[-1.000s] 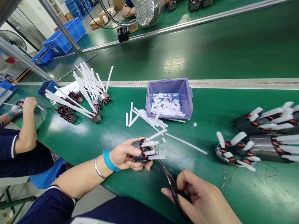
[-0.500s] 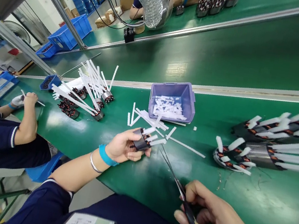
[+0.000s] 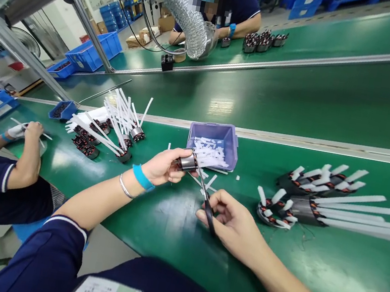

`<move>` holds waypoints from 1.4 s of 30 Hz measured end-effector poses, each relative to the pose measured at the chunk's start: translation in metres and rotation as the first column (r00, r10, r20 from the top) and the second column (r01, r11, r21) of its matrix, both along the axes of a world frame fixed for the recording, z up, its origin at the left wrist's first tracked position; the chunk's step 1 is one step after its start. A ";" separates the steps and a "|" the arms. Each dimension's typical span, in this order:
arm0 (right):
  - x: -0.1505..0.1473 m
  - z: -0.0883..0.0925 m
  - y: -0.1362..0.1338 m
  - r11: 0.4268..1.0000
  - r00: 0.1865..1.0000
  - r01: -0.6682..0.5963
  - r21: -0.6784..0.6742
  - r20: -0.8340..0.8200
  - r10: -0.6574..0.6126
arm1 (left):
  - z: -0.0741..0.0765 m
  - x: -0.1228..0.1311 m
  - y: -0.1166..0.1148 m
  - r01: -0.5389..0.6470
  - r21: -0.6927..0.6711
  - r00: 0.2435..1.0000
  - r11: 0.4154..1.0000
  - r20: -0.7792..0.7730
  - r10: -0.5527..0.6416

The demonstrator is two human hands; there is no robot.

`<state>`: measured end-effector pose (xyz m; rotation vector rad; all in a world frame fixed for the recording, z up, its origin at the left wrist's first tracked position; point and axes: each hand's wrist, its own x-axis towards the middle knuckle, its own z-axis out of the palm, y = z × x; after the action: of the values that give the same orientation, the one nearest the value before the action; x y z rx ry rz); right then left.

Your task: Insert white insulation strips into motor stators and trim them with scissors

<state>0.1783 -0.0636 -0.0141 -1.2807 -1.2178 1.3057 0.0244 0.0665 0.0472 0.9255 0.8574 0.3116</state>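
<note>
My left hand (image 3: 165, 165) holds a small motor stator (image 3: 188, 163), a grey metal ring with dark and copper-coloured windings, its open end turned to the right. In my right hand (image 3: 229, 220) are black-handled scissors (image 3: 208, 211), their tips at the stator's right end. How far apart the blades stand is hard to make out. Just behind the stator, a purple bin (image 3: 232, 165) holds many short white strip pieces (image 3: 209, 148). Loose white strips (image 3: 209, 181) lie on the green table below it, partly hidden by my hands and the scissors.
At right are stators with short white strips (image 3: 276, 208) and one with long strips (image 3: 306, 209). More strip-filled stators (image 3: 124, 151) stand at left, near a small blue bin (image 3: 62, 110). A co-worker's hands (image 3: 26, 130) work far left; another person sits across, behind a foil duct (image 3: 187, 19).
My right hand has brought the scissors up and left to the stator. My left hand has lifted the stator slightly and turned it, so its white strips now point toward the bin. The view has shifted.
</note>
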 end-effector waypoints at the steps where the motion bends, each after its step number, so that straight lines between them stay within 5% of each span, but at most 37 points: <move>1: -0.003 -0.002 0.003 1.000 0.999 0.003 -0.004 -0.050 -0.003 | 0.001 0.000 0.002 -0.008 0.017 1.000 1.000 -0.007 0.008; 7: -0.016 -0.008 0.013 0.999 0.978 0.034 -0.010 -0.206 -0.035 | 0.003 0.001 0.011 -0.049 0.112 0.998 0.992 -0.026 0.053; 15: -0.019 -0.018 0.020 0.993 0.979 0.115 0.010 -0.171 -0.112 | 0.007 0.003 0.016 -0.034 0.251 0.993 0.967 -0.102 0.061; 32: -0.013 -0.015 0.043 0.980 0.929 0.196 -0.031 -0.314 -0.195 | 0.009 0.019 0.042 0.026 0.231 0.958 0.972 -0.283 0.042; 42: -0.004 0.002 0.014 0.993 0.955 0.088 -0.079 -0.278 -0.106 | 0.008 0.005 0.032 -0.028 0.162 0.999 0.986 -0.036 0.034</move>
<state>0.1738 -0.0495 -0.0125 -1.1386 -0.9080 1.4110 0.0289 0.0984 0.0555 1.0718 0.8922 0.3960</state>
